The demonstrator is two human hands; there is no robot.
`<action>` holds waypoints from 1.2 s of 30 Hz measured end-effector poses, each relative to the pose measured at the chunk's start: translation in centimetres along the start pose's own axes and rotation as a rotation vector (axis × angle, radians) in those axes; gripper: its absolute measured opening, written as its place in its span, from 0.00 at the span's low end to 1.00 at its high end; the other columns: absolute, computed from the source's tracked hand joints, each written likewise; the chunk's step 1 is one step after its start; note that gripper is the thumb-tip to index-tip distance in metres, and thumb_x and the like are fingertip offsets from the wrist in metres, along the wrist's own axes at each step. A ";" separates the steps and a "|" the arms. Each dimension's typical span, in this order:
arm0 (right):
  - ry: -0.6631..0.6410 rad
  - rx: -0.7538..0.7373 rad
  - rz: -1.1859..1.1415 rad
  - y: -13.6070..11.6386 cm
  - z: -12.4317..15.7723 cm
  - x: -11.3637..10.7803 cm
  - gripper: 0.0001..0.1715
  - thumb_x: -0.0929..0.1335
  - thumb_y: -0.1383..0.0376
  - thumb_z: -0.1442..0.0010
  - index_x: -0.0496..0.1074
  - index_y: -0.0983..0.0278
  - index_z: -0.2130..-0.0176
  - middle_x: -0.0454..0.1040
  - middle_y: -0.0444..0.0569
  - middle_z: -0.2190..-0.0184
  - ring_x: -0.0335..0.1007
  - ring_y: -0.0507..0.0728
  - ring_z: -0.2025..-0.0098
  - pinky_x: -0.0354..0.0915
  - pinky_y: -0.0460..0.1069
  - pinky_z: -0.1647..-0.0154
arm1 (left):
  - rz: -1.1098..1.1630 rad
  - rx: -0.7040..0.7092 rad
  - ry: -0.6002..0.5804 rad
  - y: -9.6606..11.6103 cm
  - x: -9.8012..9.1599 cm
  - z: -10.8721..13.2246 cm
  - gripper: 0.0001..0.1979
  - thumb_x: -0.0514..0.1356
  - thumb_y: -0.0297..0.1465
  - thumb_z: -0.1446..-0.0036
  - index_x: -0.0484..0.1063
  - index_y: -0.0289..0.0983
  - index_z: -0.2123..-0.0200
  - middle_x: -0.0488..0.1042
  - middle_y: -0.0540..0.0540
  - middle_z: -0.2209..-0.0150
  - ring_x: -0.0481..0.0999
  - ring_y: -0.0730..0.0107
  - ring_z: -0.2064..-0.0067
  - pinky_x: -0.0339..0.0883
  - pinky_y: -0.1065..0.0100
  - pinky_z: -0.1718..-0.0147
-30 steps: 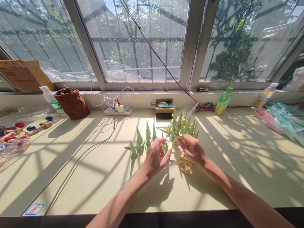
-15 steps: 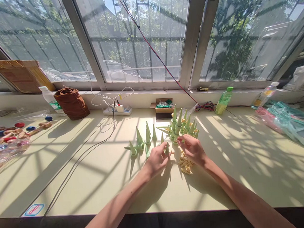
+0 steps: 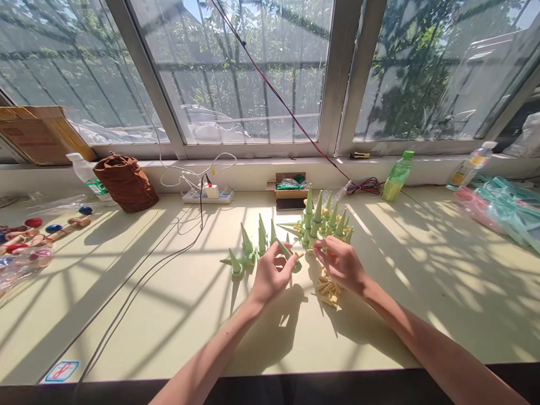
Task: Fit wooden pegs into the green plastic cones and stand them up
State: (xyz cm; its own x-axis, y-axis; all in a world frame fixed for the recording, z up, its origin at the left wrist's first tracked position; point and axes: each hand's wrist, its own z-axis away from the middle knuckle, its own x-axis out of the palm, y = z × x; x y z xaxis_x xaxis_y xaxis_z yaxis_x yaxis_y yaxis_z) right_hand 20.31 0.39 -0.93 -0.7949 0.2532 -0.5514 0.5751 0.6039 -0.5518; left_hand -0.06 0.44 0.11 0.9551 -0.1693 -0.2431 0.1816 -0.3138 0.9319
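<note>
My left hand point(image 3: 275, 273) is closed around a green cone point(image 3: 284, 250), which leans with its tip up and to the left. A small yellowish stick point(image 3: 299, 255) shows at the thumb tip of that hand. Just to the right, my right hand point(image 3: 343, 262) is pinched, and what its fingertips hold is too small to make out. Behind it stands a cluster of green cones point(image 3: 318, 215) with yellow bits among them. A pile of short yellowish sticks point(image 3: 330, 290) lies below the right hand, partly covered by it. More green cones point(image 3: 247, 243) stand left of my left hand.
At the back sit a small open cardboard box point(image 3: 291, 193), a power strip point(image 3: 208, 196) with cables, a brown bag point(image 3: 125, 183) and a green bottle point(image 3: 397, 175). Wooden toys point(image 3: 27, 234) lie far left, and turquoise plastic items point(image 3: 516, 214) far right.
The cone in my left hand has tipped from near upright to a leftward lean, and that hand has turned and shifted slightly left. My right hand stays nearly in place.
</note>
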 end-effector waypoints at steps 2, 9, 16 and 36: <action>-0.006 -0.022 -0.007 -0.1 0.0 0.0 0.08 0.64 0.65 0.33 0.72 0.64 0.63 0.68 0.46 0.71 0.61 0.50 0.77 0.61 0.47 0.73 | 0.037 -0.020 0.010 0.1 0.0 -0.1 0.13 0.62 0.38 0.40 0.67 0.35 0.57 0.75 0.46 0.67 0.75 0.72 0.75 0.65 0.75 0.82; -0.013 -0.049 -0.027 -0.4 0.0 0.0 0.09 0.64 0.64 0.32 0.73 0.64 0.61 0.69 0.46 0.70 0.62 0.49 0.78 0.62 0.46 0.74 | 0.050 -0.019 0.013 0.1 0.0 -0.1 0.13 0.62 0.37 0.41 0.68 0.36 0.57 0.74 0.47 0.67 0.75 0.74 0.76 0.65 0.75 0.83; -0.013 -0.062 -0.050 -0.7 0.0 -0.1 0.09 0.64 0.64 0.32 0.73 0.63 0.60 0.69 0.45 0.70 0.63 0.49 0.77 0.63 0.45 0.74 | 0.027 -0.001 -0.007 0.3 0.0 0.1 0.12 0.61 0.36 0.40 0.68 0.36 0.56 0.74 0.48 0.70 0.76 0.71 0.74 0.67 0.74 0.81; -0.124 -0.108 -0.010 -0.7 0.3 0.6 0.07 0.65 0.64 0.33 0.73 0.62 0.59 0.72 0.46 0.67 0.63 0.50 0.77 0.65 0.47 0.72 | -0.263 0.209 -0.047 0.1 0.1 0.6 0.10 0.57 0.32 0.38 0.67 0.36 0.54 0.74 0.46 0.65 0.72 0.74 0.76 0.66 0.70 0.77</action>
State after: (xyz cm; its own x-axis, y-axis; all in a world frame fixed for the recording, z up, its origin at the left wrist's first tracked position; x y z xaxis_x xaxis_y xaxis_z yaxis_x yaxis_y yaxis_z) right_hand 19.48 -0.10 -1.08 -0.7671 0.1556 -0.6224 0.5376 0.6855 -0.4911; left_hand -0.08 -0.13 0.03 0.8690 -0.0985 -0.4849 0.3639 -0.5368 0.7612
